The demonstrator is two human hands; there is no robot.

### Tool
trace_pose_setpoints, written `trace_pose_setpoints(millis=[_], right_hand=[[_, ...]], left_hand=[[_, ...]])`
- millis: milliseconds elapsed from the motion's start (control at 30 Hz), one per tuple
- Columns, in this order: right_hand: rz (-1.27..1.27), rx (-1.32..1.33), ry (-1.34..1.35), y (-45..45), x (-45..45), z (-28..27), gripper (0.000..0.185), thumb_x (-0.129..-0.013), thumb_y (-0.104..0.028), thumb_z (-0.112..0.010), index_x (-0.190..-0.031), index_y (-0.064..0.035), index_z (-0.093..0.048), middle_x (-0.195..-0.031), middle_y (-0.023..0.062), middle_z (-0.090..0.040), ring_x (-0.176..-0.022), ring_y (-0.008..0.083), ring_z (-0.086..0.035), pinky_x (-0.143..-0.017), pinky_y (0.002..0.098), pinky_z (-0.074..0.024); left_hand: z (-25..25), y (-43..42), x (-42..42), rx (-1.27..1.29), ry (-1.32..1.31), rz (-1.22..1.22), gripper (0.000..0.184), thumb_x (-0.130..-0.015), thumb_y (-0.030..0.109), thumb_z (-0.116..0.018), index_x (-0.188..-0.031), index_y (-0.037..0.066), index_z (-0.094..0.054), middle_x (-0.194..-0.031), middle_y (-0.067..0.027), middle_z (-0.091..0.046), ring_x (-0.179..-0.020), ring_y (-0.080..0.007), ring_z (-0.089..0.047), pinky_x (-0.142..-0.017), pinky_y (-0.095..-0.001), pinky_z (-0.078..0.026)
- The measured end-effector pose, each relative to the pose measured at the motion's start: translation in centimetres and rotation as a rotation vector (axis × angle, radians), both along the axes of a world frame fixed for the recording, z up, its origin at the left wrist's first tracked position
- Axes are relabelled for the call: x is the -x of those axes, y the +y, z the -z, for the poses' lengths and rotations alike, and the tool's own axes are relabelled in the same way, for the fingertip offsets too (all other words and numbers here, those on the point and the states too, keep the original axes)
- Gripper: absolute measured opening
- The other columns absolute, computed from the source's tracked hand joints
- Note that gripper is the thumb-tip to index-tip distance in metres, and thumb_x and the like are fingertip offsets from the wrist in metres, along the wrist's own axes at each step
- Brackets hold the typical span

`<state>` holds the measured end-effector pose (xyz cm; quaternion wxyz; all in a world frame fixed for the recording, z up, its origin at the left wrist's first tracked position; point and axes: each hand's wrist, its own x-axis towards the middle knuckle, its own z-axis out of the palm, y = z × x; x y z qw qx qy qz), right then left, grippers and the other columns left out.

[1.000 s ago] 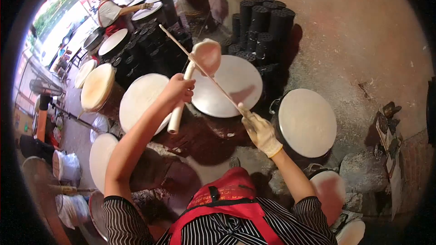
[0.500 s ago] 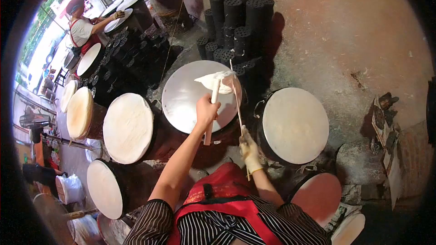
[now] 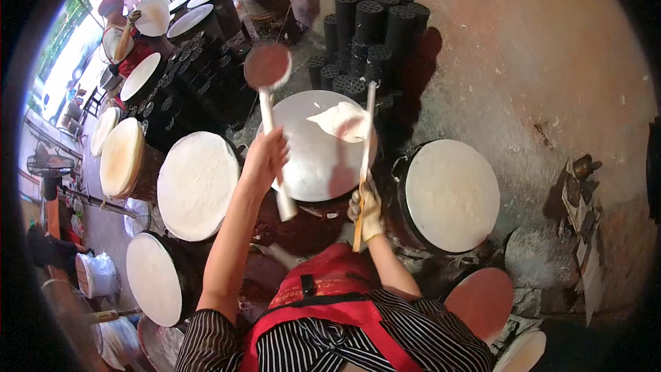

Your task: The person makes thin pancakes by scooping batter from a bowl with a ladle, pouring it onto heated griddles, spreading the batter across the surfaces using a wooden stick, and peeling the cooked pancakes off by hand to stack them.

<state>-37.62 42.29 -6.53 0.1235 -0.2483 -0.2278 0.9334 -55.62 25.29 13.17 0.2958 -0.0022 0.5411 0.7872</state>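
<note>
My bare left hand (image 3: pixel 267 155) is closed around the pale handle of a ladle (image 3: pixel 268 67), whose round reddish-looking head is raised beyond the far left rim of a metal griddle (image 3: pixel 296 172). In my gloved right hand (image 3: pixel 367 210) is a long thin wooden stick (image 3: pixel 366 151), held upright over the right side of the griddle. A lump of white batter (image 3: pixel 339 121) lies on the griddle's far right part, just left of the stick. Some motion blur softens the ladle.
Round griddles covered in white sheets stand to the left (image 3: pixel 195 186) and right (image 3: pixel 452 196). Black perforated coal briquettes (image 3: pixel 370 24) are stacked beyond. A co-worker (image 3: pixel 124 38) handles a round sheet (image 3: pixel 153 17) at far left. A reddish round surface (image 3: pixel 480 304) sits lower right.
The ladle has moved left and away from the batter, which now rests on the griddle. My right hand has tilted the stick more upright. The co-worker has lifted a round sheet.
</note>
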Motion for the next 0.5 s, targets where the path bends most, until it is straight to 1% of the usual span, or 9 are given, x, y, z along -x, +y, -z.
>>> trace_pose_setpoints(millis=[67, 100, 167, 200, 267, 333, 400, 433, 500], right_hand=[[0.104, -0.066, -0.205, -2.9, -0.4, 2.0, 0.031, -0.099, -0.038, -0.045, -0.129, -0.0414, -0.052, -0.062, 0.0008, -0.054, -0.038, 0.0155, -0.046, -0.031, 0.03, -0.0354], [0.104, 0.053, -0.075, -3.7, 0.1, 3.5, 0.03, -0.097, -0.043, -0.043, -0.123, -0.0359, -0.056, -0.062, 0.0016, -0.055, -0.038, 0.0174, -0.048, -0.03, 0.0316, -0.036], [0.065, 0.143, 0.042, -4.7, 2.0, 5.5, 0.043, -0.093, -0.054, -0.04, -0.103, -0.0205, -0.065, -0.062, 0.0037, -0.059, -0.041, 0.0221, -0.055, -0.03, 0.0365, -0.0374], [0.148, 0.03, -0.145, -6.0, 3.8, 2.0, 0.044, -0.091, -0.056, -0.044, -0.092, -0.0179, -0.064, -0.056, 0.0018, -0.053, -0.037, 0.0203, -0.05, -0.029, 0.0368, -0.035], [0.22, -0.02, -0.377, -7.4, 7.5, -3.4, 0.017, -0.095, -0.025, -0.052, -0.09, -0.0094, -0.058, -0.055, -0.0014, -0.048, -0.036, 0.0108, -0.04, -0.028, 0.0248, -0.0315], [0.154, -0.056, -0.338, -7.3, 10.8, -3.2, 0.008, -0.093, -0.017, -0.055, -0.093, -0.0093, -0.057, -0.053, -0.0015, -0.045, -0.036, 0.0107, -0.039, -0.028, 0.0254, -0.0326], [0.091, -0.33, -0.487, -7.7, 13.9, -2.3, 0.03, -0.09, -0.04, -0.061, -0.102, -0.0128, -0.059, -0.053, -0.0013, -0.04, -0.035, 0.0146, -0.038, -0.031, 0.0319, -0.0311], [0.059, -0.339, -0.47, -8.1, 13.9, -2.3, 0.026, -0.09, -0.03, -0.063, -0.111, -0.015, -0.058, -0.055, -0.0016, -0.042, -0.037, 0.0128, -0.04, -0.032, 0.0294, -0.0323], [-0.05, -0.486, -0.438, -8.5, 12.3, -4.1, 0.029, -0.09, -0.032, -0.062, -0.116, -0.0184, -0.058, -0.058, -0.0016, -0.044, -0.039, 0.012, -0.041, -0.032, 0.0288, -0.0334]], left_hand=[[1.5, -5.0, -2.5, 0.168, -0.109, 0.061, 0.019, -0.094, 0.022, -0.054, -0.08, 0.011, -0.046, -0.062, 0.0051, -0.042, -0.047, -0.0063, -0.036, -0.04, -0.0211, -0.031], [3.2, -6.9, -4.2, 0.146, -0.164, 0.028, 0.022, -0.094, 0.022, -0.055, -0.077, 0.012, -0.045, -0.058, 0.0065, -0.038, -0.043, -0.0059, -0.032, -0.037, -0.0209, -0.026], [5.2, -9.8, -7.8, 0.131, -0.274, -0.067, 0.026, -0.093, 0.022, -0.056, -0.074, 0.015, -0.041, -0.055, 0.0078, -0.032, -0.041, -0.0051, -0.028, -0.035, -0.0208, -0.022], [5.3, -11.1, -9.7, 0.139, -0.329, -0.129, 0.028, -0.093, 0.022, -0.056, -0.073, 0.015, -0.039, -0.055, 0.0077, -0.031, -0.041, -0.0047, -0.028, -0.035, -0.0208, -0.022], [5.7, -13.5, -12.4, 0.049, -0.399, -0.191, 0.029, -0.093, 0.024, -0.057, -0.072, 0.016, -0.038, -0.055, 0.0078, -0.03, -0.041, -0.0049, -0.028, -0.036, -0.021, -0.022], [5.8, -15.6, -14.4, 0.123, -0.376, -0.243, 0.03, -0.093, 0.026, -0.06, -0.074, 0.016, -0.039, -0.055, 0.0072, -0.031, -0.041, -0.005, -0.03, -0.037, -0.0216, -0.025], [6.5, -17.7, -15.8, 0.116, -0.35, -0.282, 0.027, -0.092, 0.025, -0.062, -0.078, 0.015, -0.04, -0.055, 0.0063, -0.032, -0.041, -0.0058, -0.031, -0.037, -0.022, -0.026], [6.6, -18.9, -16.4, 0.145, -0.333, -0.3, 0.026, -0.091, 0.023, -0.064, -0.08, 0.015, -0.041, -0.056, 0.0052, -0.033, -0.042, -0.0071, -0.033, -0.038, -0.0229, -0.027], [6.8, -20.6, -16.9, 0.15, -0.307, -0.338, 0.023, -0.09, 0.022, -0.065, -0.082, 0.014, -0.044, -0.057, 0.0046, -0.036, -0.044, -0.008, -0.034, -0.039, -0.0246, -0.027]])
